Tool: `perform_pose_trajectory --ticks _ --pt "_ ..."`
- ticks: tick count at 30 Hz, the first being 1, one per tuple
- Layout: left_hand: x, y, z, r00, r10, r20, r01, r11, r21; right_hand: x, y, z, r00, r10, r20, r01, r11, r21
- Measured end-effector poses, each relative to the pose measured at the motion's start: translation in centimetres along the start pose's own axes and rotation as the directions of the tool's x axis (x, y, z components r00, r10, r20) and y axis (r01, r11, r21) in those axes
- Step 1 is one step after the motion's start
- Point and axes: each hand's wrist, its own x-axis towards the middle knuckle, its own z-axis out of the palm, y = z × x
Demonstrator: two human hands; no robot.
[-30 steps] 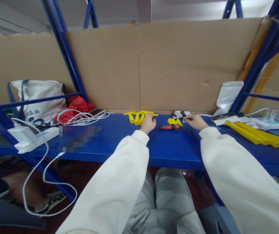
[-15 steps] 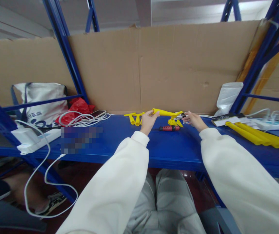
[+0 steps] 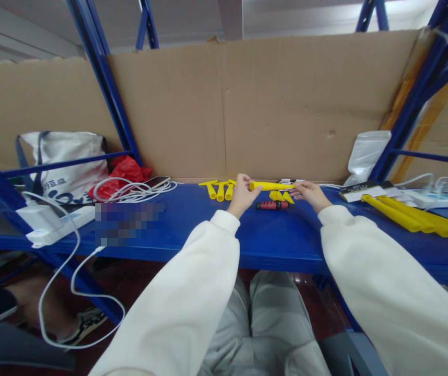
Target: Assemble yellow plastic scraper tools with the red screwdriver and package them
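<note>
A tapered yellow plastic tube (image 3: 271,186) lies level above the blue shelf, its wide end gripped by my left hand (image 3: 243,194). My right hand (image 3: 308,194) is at the narrow end, fingertips pinched together by the tip. Whatever small item those fingers may hold is too small to make out. Just below the tube sits a red and black screwdriver (image 3: 272,206). Several small yellow wedge-shaped pieces (image 3: 281,196) rest behind it. Left of my left hand stand three yellow T-shaped tube pieces (image 3: 220,192) near the cardboard.
Long yellow tubes (image 3: 412,214) and a black-and-white box (image 3: 359,191) lie at right, near a white pouch (image 3: 368,156). Coiled white cable (image 3: 145,192), a power strip (image 3: 65,223) and a cloth bag (image 3: 67,164) occupy the left. Cardboard (image 3: 279,109) walls the back.
The yellow tube has turned so its flared end no longer shows at the right. My right hand has moved slightly left, up to the tube's tip, and its fingers have closed.
</note>
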Motion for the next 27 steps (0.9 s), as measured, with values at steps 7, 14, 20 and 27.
perform_pose_trajectory --ticks 7,14,20,27 --pt "-1.2 0.7 -0.2 0.952 0.007 0.307 -0.155 0.874 0.461 0.8 1.3 0.0 0.874 -0.480 0.074 0.463 0.779 -0.423" --pt "-1.3 1.0 -0.5 0.955 -0.004 0.298 -0.186 0.772 0.607 -0.7 0.3 1.9 0.639 -0.684 0.352 0.757 0.478 -0.446" --pt "-1.1 1.0 -0.4 0.970 -0.004 0.242 -0.155 0.757 0.634 -1.8 -0.3 3.1 0.519 -0.673 0.527 0.846 0.314 -0.431" --pt "-0.9 0.2 -0.4 0.974 -0.013 0.226 -0.136 0.767 0.627 -2.4 -1.1 3.1 0.619 -0.591 0.518 0.785 0.495 -0.373"
